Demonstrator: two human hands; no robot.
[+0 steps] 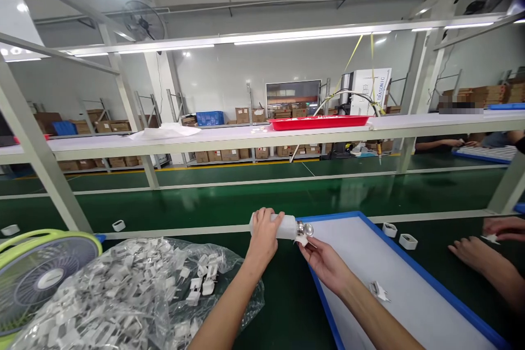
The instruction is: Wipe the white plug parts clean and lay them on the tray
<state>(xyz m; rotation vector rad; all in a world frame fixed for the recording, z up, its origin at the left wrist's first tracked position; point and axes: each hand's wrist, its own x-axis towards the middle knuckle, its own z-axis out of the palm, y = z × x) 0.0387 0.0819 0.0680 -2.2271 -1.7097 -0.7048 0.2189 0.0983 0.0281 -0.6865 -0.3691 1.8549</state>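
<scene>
My left hand (263,238) is wrapped round a translucent white plastic bottle (289,227) with a metal top. The bottle lies tilted on its side in the air, its top pointing right. Just under that metal top, my right hand (326,265) pinches a small white piece (302,240); whether it is cloth or plastic I cannot make out. Below the right forearm, a few small white plastic parts with metal pins (379,291) lie in a blue-rimmed white tray (435,287). To the left, a clear plastic bag (123,290) spreads open, heaped with several similar white parts.
A green fan (49,279) stands at the left edge. White housings (408,241) sit right of the tray, another (118,225) behind the bag. A co-worker's hands (471,251) work at the right. Overhead, a shelf (229,139) carries a red tray (320,123).
</scene>
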